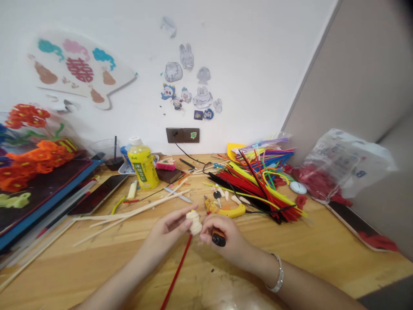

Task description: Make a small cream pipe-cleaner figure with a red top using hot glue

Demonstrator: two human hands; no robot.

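A small cream-white, ridged, fuzzy piece [194, 223] sits between the thumb and fingers of my left hand [169, 226]. My right hand [227, 237] is wrapped round a tool with an orange and black handle [218, 237]; its working end is hidden, so its kind does not show. The right fingertips are close beside the cream piece, and whether they touch it I cannot tell. From below the cream piece, a thin red strip [177, 273] runs towards the front edge. Just beyond my right hand lies a yellow glue gun [230, 211].
Behind the glue gun lies a pile of coloured pipe cleaners [258, 185]. A yellow drink bottle [143, 165] stands at the back left, near a phone [98, 194] and pale sticks [138, 209]. Orange fuzzy flowers [38, 163] fill the left; a plastic bag [342, 163] is at right.
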